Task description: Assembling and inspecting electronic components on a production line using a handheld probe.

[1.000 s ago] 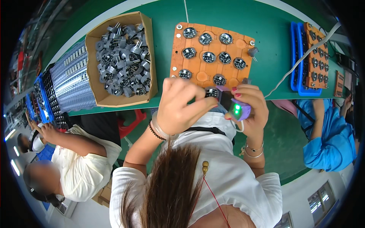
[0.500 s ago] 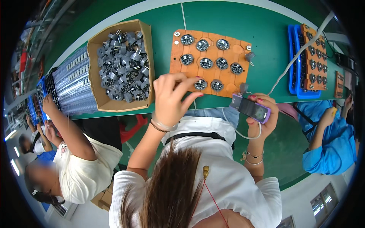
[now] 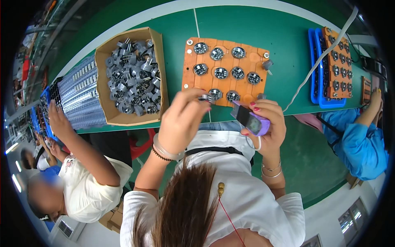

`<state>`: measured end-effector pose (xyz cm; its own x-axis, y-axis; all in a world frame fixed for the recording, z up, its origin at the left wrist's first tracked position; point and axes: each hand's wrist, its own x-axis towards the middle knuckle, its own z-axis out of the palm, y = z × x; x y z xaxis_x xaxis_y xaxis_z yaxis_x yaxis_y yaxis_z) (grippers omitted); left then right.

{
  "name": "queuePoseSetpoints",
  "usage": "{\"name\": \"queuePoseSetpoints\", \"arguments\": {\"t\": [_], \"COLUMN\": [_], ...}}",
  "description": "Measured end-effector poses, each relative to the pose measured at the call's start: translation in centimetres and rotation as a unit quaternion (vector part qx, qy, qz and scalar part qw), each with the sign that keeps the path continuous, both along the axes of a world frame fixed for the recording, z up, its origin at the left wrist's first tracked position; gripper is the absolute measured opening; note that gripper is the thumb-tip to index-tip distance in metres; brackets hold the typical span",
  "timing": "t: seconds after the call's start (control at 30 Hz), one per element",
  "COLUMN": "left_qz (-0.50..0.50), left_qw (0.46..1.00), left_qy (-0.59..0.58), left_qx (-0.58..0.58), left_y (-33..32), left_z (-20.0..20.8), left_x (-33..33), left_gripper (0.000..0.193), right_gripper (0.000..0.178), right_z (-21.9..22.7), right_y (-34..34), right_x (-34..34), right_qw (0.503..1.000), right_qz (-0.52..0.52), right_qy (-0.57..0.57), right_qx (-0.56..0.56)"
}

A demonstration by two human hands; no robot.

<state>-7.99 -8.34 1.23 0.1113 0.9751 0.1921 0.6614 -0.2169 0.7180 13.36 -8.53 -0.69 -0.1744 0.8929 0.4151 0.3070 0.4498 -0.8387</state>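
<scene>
Your green tabletop (image 3: pixel 288 45) runs across in front of you, a thin pale line crossing it beyond the orange board (image 3: pixel 249 87) that lies flat near your side. At that board's right edge sits a grey part with pins (image 3: pixel 267 64); you cannot tell whether the tabletop bears it. To your left stands an open cardboard box (image 3: pixel 163 70) of grey parts, with ribbed clear plastic trays (image 3: pixel 80 99) just beside it. Well to your right lie blue trays (image 3: pixel 312 66) and, farther along, a small brown board (image 3: pixel 365 90)

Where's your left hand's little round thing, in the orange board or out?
Out: the round part is pinched in the left hand, at the orange board's near edge.
</scene>
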Motion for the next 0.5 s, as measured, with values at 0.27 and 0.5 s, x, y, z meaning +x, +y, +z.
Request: {"name": "queuePoseSetpoints", "arguments": {"t": [0.27,0.5], "left_qz": [-0.100,-0.029], "left_qw": [0.991,0.997], "left_qy": [-0.084,-0.035], "left_qx": [0.004,0.059], "left_y": [0.1,-0.2], "left_z": [1.7,-0.4], "left_x": [1.3,0.2], "left_gripper": [0.024,0.014], "right_gripper": [0.052,0.053], "right_z": [0.8,-1.0], "right_y": [0.5,-0.3], "right_x": [-0.6,-0.4], "right_qw": [0.999,0.983], "right_qz": [0.027,-0.073], "right_qy": [-0.009,0.163], "right_qx": [0.027,-0.034]}}
